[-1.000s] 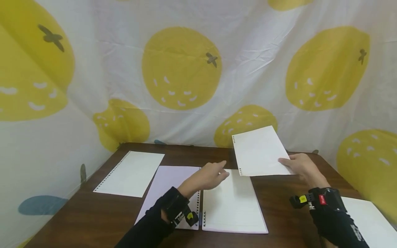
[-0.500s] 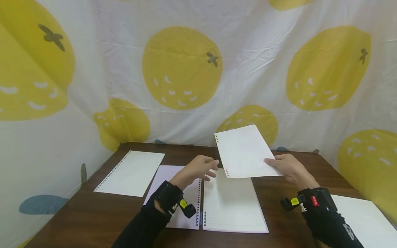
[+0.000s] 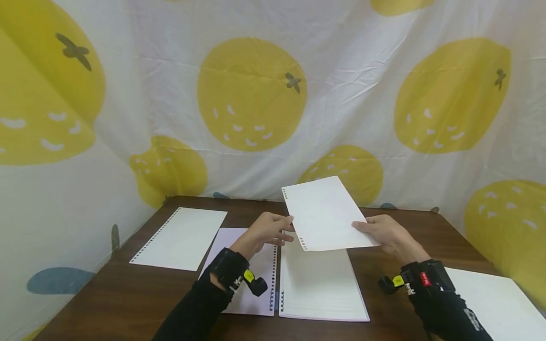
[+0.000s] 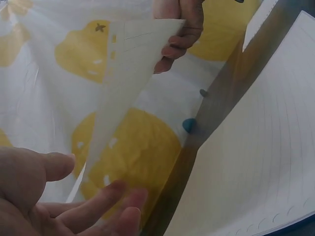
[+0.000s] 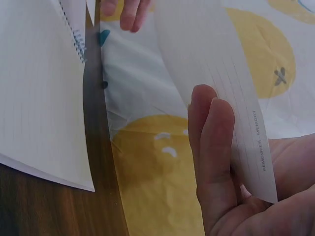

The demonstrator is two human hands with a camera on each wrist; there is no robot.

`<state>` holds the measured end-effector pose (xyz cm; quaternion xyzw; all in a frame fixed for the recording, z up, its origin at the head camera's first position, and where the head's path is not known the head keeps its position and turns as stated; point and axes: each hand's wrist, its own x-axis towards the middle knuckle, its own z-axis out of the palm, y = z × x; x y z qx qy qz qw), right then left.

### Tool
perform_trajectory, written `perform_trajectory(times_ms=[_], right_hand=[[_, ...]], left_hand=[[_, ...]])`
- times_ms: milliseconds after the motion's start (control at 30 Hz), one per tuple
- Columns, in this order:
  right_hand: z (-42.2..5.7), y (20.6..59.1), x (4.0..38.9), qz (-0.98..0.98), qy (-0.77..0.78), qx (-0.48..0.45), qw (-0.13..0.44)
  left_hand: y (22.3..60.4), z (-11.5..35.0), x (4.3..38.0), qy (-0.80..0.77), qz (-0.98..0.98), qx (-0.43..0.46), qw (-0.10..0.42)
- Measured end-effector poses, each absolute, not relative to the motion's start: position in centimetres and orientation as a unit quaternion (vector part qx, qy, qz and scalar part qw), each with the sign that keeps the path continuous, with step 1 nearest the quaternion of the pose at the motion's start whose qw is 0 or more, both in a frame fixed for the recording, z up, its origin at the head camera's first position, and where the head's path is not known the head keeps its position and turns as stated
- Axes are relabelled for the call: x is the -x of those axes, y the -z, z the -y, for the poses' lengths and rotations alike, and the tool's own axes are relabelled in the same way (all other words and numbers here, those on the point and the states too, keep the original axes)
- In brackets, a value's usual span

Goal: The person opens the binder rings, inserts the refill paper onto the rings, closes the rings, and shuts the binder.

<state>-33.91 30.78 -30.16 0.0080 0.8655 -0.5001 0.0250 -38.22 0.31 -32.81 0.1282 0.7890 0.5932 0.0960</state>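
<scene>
A loose white sheet (image 3: 324, 213) with punched holes down its left edge is held up tilted over an open spiral notebook (image 3: 320, 289). My right hand (image 3: 386, 233) pinches its lower right corner between thumb and fingers; in the right wrist view, faint ruled lines and small print mark the sheet (image 5: 241, 113). My left hand (image 3: 265, 229) hovers at the sheet's holed edge above the notebook. In the left wrist view its thumb and fingers (image 4: 56, 166) are spread apart near that edge; contact with the paper cannot be made out.
Another holed sheet (image 3: 181, 239) lies on the brown table (image 3: 106, 303) to the left of the notebook. More white paper (image 3: 503, 298) lies at the right, partly behind my right forearm. A fruit-print curtain (image 3: 251, 94) hangs behind the table.
My right hand has carried the sheet left and slightly down over the notebook. My left hand, earlier pointing, has drawn back to the left and spread its fingers near the sheet's edge.
</scene>
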Motion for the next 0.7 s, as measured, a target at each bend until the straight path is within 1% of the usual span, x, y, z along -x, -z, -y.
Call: perform_trajectory(times_ms=[167, 333, 700], right_hand=[[-30.1, 30.2, 33.8, -0.865, 0.501, 0.001, 0.033], [-29.4, 30.6, 33.9, -0.863, 0.504, -0.008, 0.039], [-29.3, 30.4, 34.0, -0.835, 0.546, -0.005, 0.072]], left_hand=[[33.2, -0.4, 38.6, -0.616, -0.778, -0.089, 0.085], [33.3, -0.2, 39.0, -0.623, -0.776, -0.072, 0.071], [33.1, 0.4, 39.2, -0.583, -0.805, -0.07, 0.082]])
